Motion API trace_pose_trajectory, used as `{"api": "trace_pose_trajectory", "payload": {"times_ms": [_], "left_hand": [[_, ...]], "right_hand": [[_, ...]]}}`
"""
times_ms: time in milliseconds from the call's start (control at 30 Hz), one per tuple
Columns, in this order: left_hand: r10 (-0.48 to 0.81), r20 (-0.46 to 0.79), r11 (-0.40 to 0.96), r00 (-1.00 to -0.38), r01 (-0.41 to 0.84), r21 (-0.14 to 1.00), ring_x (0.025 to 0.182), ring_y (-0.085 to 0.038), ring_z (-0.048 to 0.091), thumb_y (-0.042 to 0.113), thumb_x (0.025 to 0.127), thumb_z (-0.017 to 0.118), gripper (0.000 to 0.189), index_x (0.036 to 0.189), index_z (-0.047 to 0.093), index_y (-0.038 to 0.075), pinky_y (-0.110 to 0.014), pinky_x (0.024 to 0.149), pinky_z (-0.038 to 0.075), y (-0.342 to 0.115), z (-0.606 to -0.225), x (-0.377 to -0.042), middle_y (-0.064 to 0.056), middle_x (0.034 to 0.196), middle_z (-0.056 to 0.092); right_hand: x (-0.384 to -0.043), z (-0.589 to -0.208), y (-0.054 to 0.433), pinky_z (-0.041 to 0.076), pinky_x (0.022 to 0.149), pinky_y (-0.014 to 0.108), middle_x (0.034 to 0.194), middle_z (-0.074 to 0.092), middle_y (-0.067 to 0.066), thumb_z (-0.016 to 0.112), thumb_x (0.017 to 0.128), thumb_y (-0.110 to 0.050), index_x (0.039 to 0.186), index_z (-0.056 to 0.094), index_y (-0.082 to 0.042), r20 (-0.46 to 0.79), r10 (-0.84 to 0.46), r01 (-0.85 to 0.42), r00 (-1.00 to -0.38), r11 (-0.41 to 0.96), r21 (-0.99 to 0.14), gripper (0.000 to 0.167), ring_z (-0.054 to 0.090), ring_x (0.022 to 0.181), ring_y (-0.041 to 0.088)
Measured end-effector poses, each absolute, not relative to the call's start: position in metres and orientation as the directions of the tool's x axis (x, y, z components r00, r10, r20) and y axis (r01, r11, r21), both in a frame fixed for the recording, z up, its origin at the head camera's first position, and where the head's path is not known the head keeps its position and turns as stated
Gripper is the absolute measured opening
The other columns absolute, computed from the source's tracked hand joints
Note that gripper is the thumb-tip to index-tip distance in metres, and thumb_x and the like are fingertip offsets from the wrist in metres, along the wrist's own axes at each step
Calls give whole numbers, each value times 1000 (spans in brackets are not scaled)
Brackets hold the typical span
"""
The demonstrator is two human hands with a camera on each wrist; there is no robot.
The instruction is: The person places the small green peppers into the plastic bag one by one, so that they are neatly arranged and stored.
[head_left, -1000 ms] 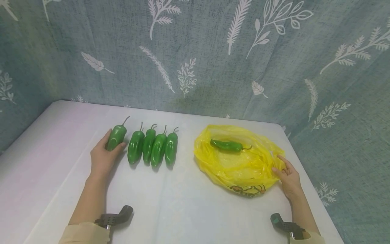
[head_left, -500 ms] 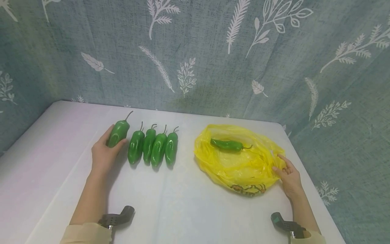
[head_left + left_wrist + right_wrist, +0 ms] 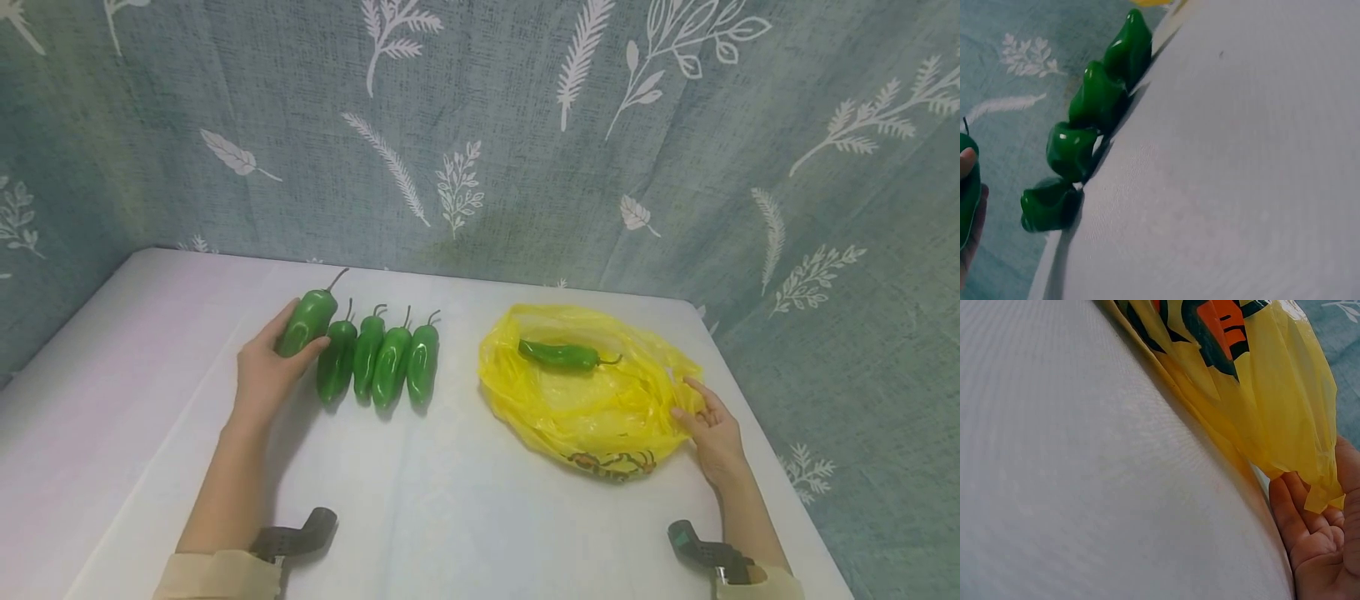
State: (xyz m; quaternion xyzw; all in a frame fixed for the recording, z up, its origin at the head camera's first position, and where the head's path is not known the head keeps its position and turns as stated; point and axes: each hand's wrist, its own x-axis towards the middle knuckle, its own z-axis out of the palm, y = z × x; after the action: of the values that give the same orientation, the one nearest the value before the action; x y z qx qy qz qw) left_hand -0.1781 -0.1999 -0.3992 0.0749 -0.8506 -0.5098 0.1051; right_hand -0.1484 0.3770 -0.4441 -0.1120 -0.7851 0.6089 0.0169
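My left hand (image 3: 264, 373) grips a green pepper (image 3: 309, 321) between thumb and fingers, its stem pointing up and to the right. In the left wrist view that held pepper (image 3: 967, 194) shows only at the left edge. Just right of it, several more green peppers (image 3: 389, 367) lie side by side in a row on the white table. On the right, a yellow plastic bag (image 3: 517, 417) lies with its mouth spread wide and one green pepper (image 3: 562, 356) inside. My right hand (image 3: 716, 437) pinches the bag's right edge; the right wrist view shows yellow plastic (image 3: 1310, 450) between thumb and fingers.
The white table (image 3: 450, 533) ends at the back against a teal curtain (image 3: 480, 150) with white leaf prints. Its right edge runs close beside my right forearm. A dark wrist-worn camera (image 3: 300, 533) juts inward from my left wrist, and another camera (image 3: 701, 550) from my right.
My left hand has lifted its pepper and carried it right and slightly away from me, to beside the leftmost pepper of the row. The right hand and the bag have hardly moved.
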Motion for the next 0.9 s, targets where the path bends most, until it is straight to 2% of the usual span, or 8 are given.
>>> {"api": "trace_pose_trajectory", "payload": {"times_ms": [233, 400, 567, 767, 900], "left_hand": [[-161, 105, 484, -981, 15, 875, 132, -46, 34, 40, 87, 66, 77, 150, 27, 23, -64, 103, 32, -188, -388, -175, -21, 149, 33], [-103, 82, 491, -991, 22, 871, 132, -44, 35, 41, 86, 66, 76, 150, 28, 22, -63, 103, 33, -176, -384, -177, -19, 149, 34], [-48, 66, 488, -997, 35, 872, 133, -42, 34, 42, 86, 67, 76, 149, 29, 24, -62, 104, 33, -164, -376, -184, -16, 150, 35], [-19, 72, 506, -997, 53, 861, 130, -39, 39, 39, 85, 68, 74, 148, 32, 23, -60, 104, 34, -156, -367, -192, -16, 148, 39], [22, 52, 520, -998, 56, 852, 131, -38, 39, 36, 86, 68, 74, 148, 33, 18, -58, 105, 34, -150, -365, -199, -17, 147, 39]], "right_hand": [[-150, -445, 377, 38, 88, 0, 155, 24, 10, 66, 90, -25, 149, 29, -20, -111, 194, 160, -975, 259, -952, 70, 39, 114, -7], [-149, -445, 378, 37, 87, 0, 156, 22, 11, 65, 90, -30, 149, 30, -24, -124, 210, 185, -970, 302, -935, 69, 38, 113, -2], [-146, -442, 378, 37, 90, 1, 157, 19, 12, 64, 90, -34, 149, 30, -25, -128, 226, 200, -966, 333, -921, 69, 36, 119, 1], [-148, -443, 376, 38, 85, -1, 153, 24, 15, 64, 91, -29, 149, 30, -21, -104, 227, 175, -968, 319, -932, 68, 38, 108, 0], [-149, -443, 377, 37, 86, -1, 155, 22, 13, 64, 91, -26, 150, 28, -20, -110, 216, 171, -970, 284, -943, 69, 38, 111, -4]]}}
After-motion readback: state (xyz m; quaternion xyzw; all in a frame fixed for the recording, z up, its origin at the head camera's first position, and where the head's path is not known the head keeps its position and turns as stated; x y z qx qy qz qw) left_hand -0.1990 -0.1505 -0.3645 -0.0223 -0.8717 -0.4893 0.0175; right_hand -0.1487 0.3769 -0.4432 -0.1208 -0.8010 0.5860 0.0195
